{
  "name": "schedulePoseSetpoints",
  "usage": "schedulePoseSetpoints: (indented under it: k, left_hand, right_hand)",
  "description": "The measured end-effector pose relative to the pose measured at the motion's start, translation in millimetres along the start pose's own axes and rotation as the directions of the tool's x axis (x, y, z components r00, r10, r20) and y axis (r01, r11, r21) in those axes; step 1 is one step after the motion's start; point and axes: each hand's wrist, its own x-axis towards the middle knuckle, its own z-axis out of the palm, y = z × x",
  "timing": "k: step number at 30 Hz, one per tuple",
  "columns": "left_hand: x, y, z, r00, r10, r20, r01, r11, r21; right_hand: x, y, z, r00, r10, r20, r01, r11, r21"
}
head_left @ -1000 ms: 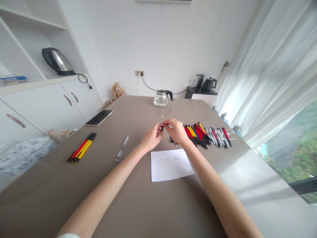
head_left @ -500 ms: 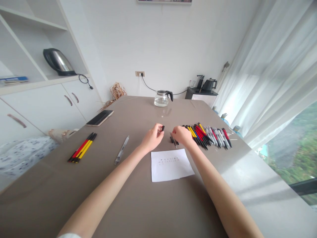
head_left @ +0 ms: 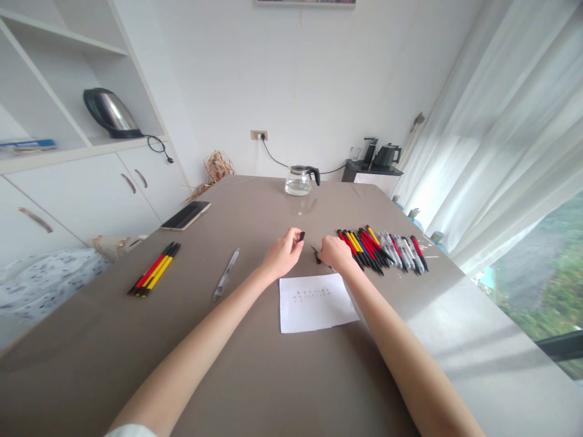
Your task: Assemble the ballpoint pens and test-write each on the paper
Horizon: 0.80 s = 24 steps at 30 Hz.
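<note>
My left hand [head_left: 283, 254] is closed, pinching a small black pen part [head_left: 302, 235] between thumb and fingers above the table. Close to its right, my right hand [head_left: 335, 252] is closed with the knuckles up; its fingertips are hidden, so what they hold cannot be made out. Small black pen pieces [head_left: 317, 257] lie on the table beside its fingers. A white paper sheet [head_left: 314, 315] with rows of small writing lies just below both hands. Right of my right hand, several red, yellow, blue and black pens [head_left: 367, 250] lie in a pile, touching clear and white pens [head_left: 401, 252].
One clear pen [head_left: 226, 274] lies left of my left hand. Farther left are several red and yellow pens [head_left: 153, 270] and a phone [head_left: 186, 215]. A glass pot [head_left: 298, 182] of clear liquid stands at the back of the brown table [head_left: 246, 364].
My right hand has shifted slightly right, and the slim piece seen under its fingers is now mostly out of sight. My left hand keeps its pinch on the black pen part.
</note>
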Motion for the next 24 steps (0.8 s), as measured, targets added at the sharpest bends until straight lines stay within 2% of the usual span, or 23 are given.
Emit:
schedulePoseSetpoints:
  k: [10, 18, 24]
  left_hand:
    - [-1, 1, 1.4, 1.0, 0.006, 0.014, -0.006, 1.0, -0.014]
    - [-1, 2, 2.0, 1.0, 0.007, 0.02, -0.006, 1.0, -0.017]
    - [-1, 1, 3.5, 1.0, 0.005, 0.024, -0.005, 1.0, -0.03]
  right_hand:
    - [-6, -8, -7, 0.995, -0.004, 0.101, 0.01, 0.998, -0.062]
    - [-5, -2, -7, 0.993, -0.03, 0.112, 0.035, 0.998, -0.045]
    - [-2, 4, -13, 0.997, -0.048, 0.055, 0.046, 0.998, 0.03]
